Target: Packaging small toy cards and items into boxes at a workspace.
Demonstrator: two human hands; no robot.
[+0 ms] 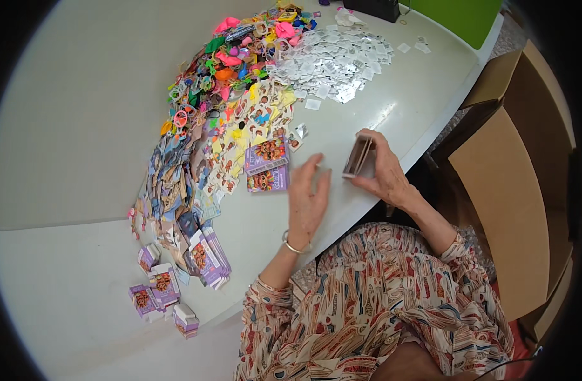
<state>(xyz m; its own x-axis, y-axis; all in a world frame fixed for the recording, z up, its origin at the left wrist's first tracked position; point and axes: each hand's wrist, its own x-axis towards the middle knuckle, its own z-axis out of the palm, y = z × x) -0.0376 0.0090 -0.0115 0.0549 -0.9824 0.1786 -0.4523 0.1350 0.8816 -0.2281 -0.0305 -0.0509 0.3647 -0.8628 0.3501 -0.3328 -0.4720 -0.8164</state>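
Note:
My right hand [389, 174] grips a small cardboard box [353, 166] above the table's near edge. The box's open end faces up, and its inside looks brown; what lies in it is too dark to make out. My left hand [308, 197], wearing a bracelet, hovers to the left of that box with its fingers apart and nothing between them. Just beyond its fingertips lie a purple printed box [265, 153] and a second purple box [269, 180], the first partly overlapping the other.
Small colourful toys [227, 66] heap at the back left, beside white sachets [342, 60]. Picture stickers [243, 127] and folded paper sheets [167, 171] spread nearer. Flattened purple boxes [208, 257] and formed ones [164, 282] lie lower left. A large open carton [507, 209] stands right.

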